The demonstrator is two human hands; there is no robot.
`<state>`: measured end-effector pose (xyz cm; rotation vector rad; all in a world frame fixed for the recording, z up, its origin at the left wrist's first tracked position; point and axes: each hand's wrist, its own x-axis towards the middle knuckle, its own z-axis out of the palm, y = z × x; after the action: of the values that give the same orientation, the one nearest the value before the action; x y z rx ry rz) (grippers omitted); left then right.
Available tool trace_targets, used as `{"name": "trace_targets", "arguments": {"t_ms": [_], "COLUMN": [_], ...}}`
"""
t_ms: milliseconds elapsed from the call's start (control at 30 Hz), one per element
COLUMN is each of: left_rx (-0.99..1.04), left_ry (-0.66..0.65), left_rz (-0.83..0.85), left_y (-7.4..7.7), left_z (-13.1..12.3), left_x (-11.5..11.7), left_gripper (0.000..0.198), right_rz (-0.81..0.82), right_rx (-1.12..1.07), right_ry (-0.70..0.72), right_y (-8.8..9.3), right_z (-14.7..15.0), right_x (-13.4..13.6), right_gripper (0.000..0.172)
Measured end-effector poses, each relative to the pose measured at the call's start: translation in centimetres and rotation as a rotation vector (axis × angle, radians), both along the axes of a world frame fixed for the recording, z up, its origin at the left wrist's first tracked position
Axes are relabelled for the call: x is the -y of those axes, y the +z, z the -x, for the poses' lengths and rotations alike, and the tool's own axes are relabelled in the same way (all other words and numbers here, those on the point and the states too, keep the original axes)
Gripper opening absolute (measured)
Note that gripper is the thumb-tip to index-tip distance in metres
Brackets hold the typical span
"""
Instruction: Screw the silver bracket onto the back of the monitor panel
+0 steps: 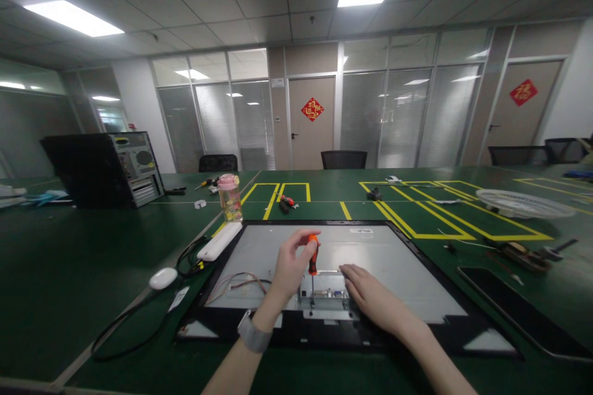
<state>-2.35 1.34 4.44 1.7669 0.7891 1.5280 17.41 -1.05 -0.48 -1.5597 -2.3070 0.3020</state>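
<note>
A monitor [393,259] lies face down on the green table, its grey metal back panel up inside a black frame. Near its front edge sits a small metal board cover [327,299] with ports. My left hand [290,268] is closed round an orange-handled screwdriver [314,259], held upright with its tip down on the cover's left side. My right hand [370,296] lies flat with fingers stretched out on the panel, touching the cover's right edge. A grey band is on my left wrist.
Left of the monitor are a white bar-shaped part [219,242], a white mouse [163,278], black cables and a pink-capped bottle [230,199]. A computer case [104,168] stands far left. A white fan grille [523,203], tools and a dark panel [519,311] lie to the right.
</note>
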Motion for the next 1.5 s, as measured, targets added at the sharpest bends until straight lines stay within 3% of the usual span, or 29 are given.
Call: {"name": "trace_targets", "arguments": {"t_ms": [133, 367, 567, 733, 900, 1067, 1233, 1400, 1500], "left_rx": [-0.061, 0.006, -0.03, 0.021, -0.026, 0.01, -0.029, -0.012, -0.042], "left_ry": [0.078, -0.026, 0.086, -0.011, 0.074, 0.011, 0.092, -0.032, 0.022], "left_rz": [-0.081, 0.023, -0.072, 0.017, -0.029, 0.01, -0.06, -0.014, -0.035], "left_y": [-0.09, 0.11, -0.06, 0.38, 0.04, 0.0, -0.08, 0.09, -0.03], "left_z": [0.12, 0.09, 0.09, 0.14, 0.01, 0.16, 0.16, 0.01, -0.08], "left_x": [-0.13, 0.01, -0.03, 0.22, -0.06, -0.07, -0.13, 0.19, 0.16], "left_gripper": [0.02, 0.027, 0.021, 0.028, 0.022, 0.026, 0.02, 0.025, 0.022], "right_rz": [0.001, 0.008, -0.005, -0.008, -0.015, -0.017, -0.033, -0.018, -0.013], "right_rx": [-0.012, -0.032, -0.016, -0.019, -0.027, -0.02, -0.027, -0.005, -0.007], "right_ry": [0.006, 0.0, 0.005, -0.003, 0.002, -0.007, 0.005, 0.003, 0.001], "right_y": [0.08, -0.08, -0.38, -0.44, -0.57, -0.5, -0.66, -0.48, -0.29], "right_z": [0.0, -0.06, -0.19, -0.25, -0.3, -0.28, -0.38, -0.33, -0.25], "right_x": [0.11, -0.06, -0.22, -0.21, -0.32, -0.18, -0.25, -0.19, -0.07], "right_gripper": [0.051, 0.05, 0.05, 0.049, 0.048, 0.048, 0.046, 0.049, 0.049]}}
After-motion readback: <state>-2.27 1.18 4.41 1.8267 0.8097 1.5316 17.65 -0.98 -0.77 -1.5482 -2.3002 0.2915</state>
